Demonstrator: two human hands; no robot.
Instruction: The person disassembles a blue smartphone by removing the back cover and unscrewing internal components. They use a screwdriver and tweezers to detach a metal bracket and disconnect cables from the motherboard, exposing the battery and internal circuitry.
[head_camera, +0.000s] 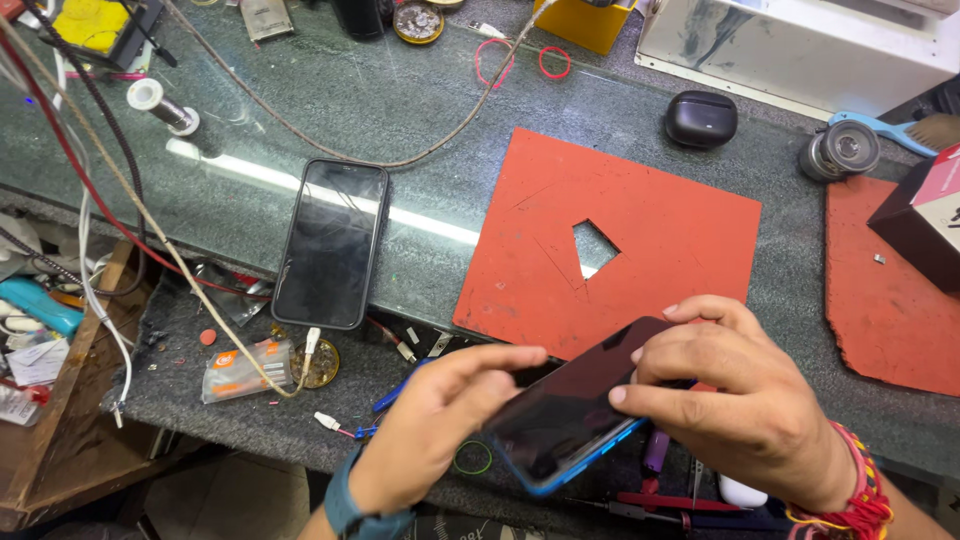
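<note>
I hold a smartphone with a dark screen and a blue edge over the front of the workbench. My right hand grips its upper right side, thumb across the screen. My left hand pinches the phone's left edge with fingertips reaching over the glass. The phone is tilted, its lower end toward me. A blue band sits on my left wrist and red and yellow threads on my right.
A red rubber mat with a cut-out hole lies behind the hands. A second black phone rests on the glass-topped bench. A black earbud case, a small round lens, cables, rubber bands and tools lie around.
</note>
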